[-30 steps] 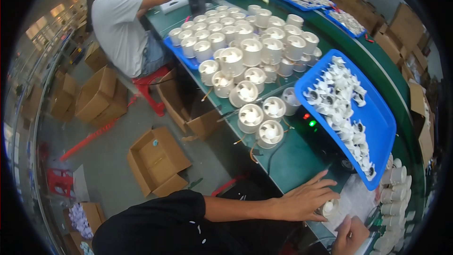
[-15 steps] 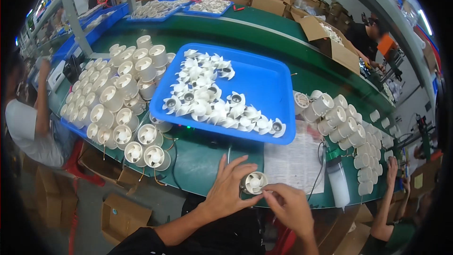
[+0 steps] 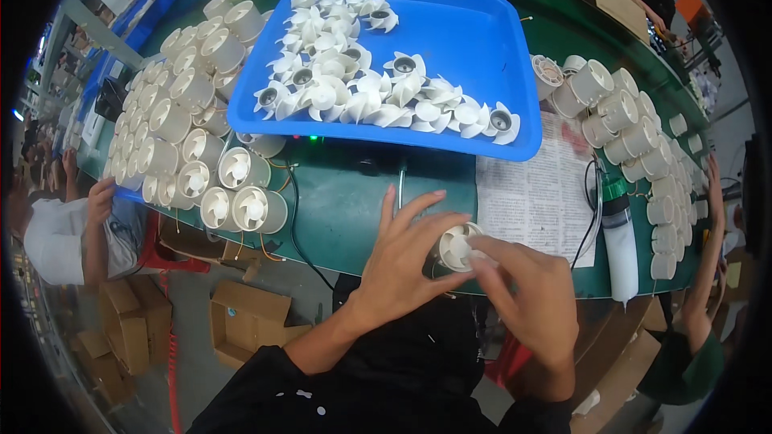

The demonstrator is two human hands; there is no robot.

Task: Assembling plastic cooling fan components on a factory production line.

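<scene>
A small white round fan unit [image 3: 457,246] rests at the near edge of the green table [image 3: 354,205]. My left hand [image 3: 402,261] wraps around its left side, fingers spread upward. My right hand [image 3: 527,309] comes from the right, with its fingertips pressing on the fan's front face. Beyond my hands lies a blue tray [image 3: 474,40] holding several loose white fan impellers [image 3: 354,84].
Many white fan housings [image 3: 193,120] are stacked on the left, and more housings [image 3: 643,145] on the right. A printed paper sheet [image 3: 535,193] and a white bottle with a green cap [image 3: 619,245] lie right of my hands. Cardboard boxes [image 3: 241,317] stand on the floor; other people sit on both sides.
My view swung from the left part of the table to straight over the blue tray. Both hands have stayed on the small fan unit, the right hand now covering more of its face.
</scene>
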